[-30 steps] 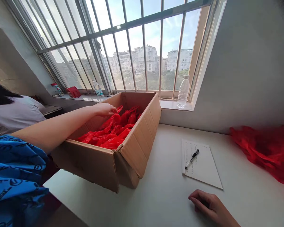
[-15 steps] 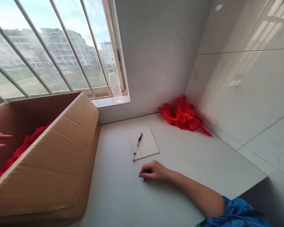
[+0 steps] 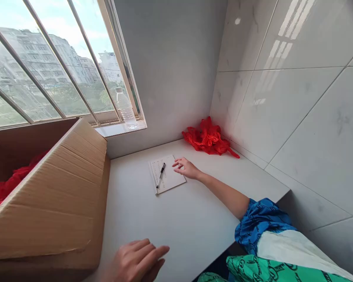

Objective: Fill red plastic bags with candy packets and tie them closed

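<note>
Red plastic bags (image 3: 11,184) are lying inside a cardboard box (image 3: 47,207) at your 9 o'clock, showing only in part past its near wall; the box is sitting on the tabletop (image 3: 170,227) and running out of view, so you cannot see how many bags it is holding. A red plastic bundle (image 3: 207,137) is sitting apart at about 1 o'clock, crumpled into the corner where the tiled wall (image 3: 282,109) meets the tabletop, with one strip trailing toward 4 o'clock. Your right grip (image 3: 186,167) is reaching out from a blue printed sleeve (image 3: 260,219), its fingers loosely spread and empty, hovering at the edge of a sheet of paper (image 3: 173,176); you cannot tell whether it is touching. A black pen (image 3: 161,174) is lying across that sheet, unheld, over rows of marks too small to read. Your left grip (image 3: 135,258) is open and empty at 6 o'clock, just beside the box's lower corner. As things lie, the bags are sitting in two lots, one boxed and one loose; nothing is in either grip. A water bottle (image 3: 125,107) is standing on the sill of the barred window (image 3: 44,70) at 11 o'clock.
</note>
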Available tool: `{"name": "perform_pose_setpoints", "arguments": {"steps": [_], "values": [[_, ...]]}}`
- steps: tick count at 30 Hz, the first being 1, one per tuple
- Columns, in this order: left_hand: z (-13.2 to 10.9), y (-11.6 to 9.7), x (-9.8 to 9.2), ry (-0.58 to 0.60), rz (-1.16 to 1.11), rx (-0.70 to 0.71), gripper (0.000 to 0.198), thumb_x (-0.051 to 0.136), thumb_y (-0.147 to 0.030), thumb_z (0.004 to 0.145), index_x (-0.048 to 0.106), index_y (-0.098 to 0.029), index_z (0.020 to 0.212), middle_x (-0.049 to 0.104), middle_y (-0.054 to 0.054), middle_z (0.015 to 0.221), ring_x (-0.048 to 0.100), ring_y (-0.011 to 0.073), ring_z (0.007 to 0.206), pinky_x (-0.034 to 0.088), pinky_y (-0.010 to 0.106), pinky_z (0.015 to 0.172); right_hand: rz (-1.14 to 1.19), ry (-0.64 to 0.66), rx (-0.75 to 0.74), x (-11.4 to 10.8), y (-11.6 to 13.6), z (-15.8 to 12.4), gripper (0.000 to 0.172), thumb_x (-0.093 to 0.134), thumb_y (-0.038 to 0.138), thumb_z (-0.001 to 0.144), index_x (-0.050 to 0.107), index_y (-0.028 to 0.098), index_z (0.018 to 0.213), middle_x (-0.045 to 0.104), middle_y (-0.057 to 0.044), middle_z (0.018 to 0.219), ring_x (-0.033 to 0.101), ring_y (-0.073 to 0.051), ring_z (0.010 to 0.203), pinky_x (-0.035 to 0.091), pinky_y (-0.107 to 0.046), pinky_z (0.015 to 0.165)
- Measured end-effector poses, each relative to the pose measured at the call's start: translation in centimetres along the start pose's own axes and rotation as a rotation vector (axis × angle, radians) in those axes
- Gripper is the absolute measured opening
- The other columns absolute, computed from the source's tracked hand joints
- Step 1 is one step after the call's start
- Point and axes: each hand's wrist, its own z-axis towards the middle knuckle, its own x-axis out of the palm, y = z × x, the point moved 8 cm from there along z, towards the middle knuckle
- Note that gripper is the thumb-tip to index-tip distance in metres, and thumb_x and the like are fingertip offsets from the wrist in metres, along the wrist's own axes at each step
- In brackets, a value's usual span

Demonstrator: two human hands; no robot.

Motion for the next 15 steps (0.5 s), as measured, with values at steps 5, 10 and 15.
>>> {"name": "perform_pose_setpoints", "arguments": {"steps": [5, 10, 15], "values": [[3.2, 2.4, 5.7, 0.109, 0.029, 0.005, 0.024, 0.044, -0.024, 0.098, 0.067, -0.027, 0.104, 0.073, 0.0, 0.077, 0.067, 0.0147, 0.062, 0.049, 0.025, 0.058, -0.133, -0.329, 0.151, -8.4, -2.6, 4.9, 0.04, 0.071, 0.019, 0.084, 0.061, 0.016, 0.122, 0.017, -0.016, 0.158, 0.059, -0.022, 0.115, 0.034, -0.046, 0.114], [2.8, 3.1, 6.3, 0.103, -0.022, -0.033, 0.026, 0.042, -0.025, 0.098, 0.067, -0.025, 0.101, 0.073, 0.002, 0.081, 0.068, 0.0148, 0.068, 0.049, 0.023, 0.06, -0.107, -0.402, 0.208, -11.0, -4.0, 5.8, 0.039, 0.069, 0.029, 0.089, 0.058, 0.016, 0.125, 0.05, -0.012, 0.14, 0.058, -0.027, 0.117, 0.049, -0.05, 0.098], [2.2, 3.7, 5.9, 0.104, -0.11, -0.104, 0.026, 0.043, -0.028, 0.098, 0.068, -0.024, 0.101, 0.072, 0.002, 0.079, 0.067, 0.0147, 0.068, 0.048, 0.023, 0.062, -0.014, -0.47, 0.124, -13.5, -1.7, 5.5, 0.029, 0.064, 0.031, 0.094, 0.062, 0.015, 0.117, 0.063, -0.009, 0.121, 0.064, -0.022, 0.105, 0.055, -0.043, 0.089]]}}
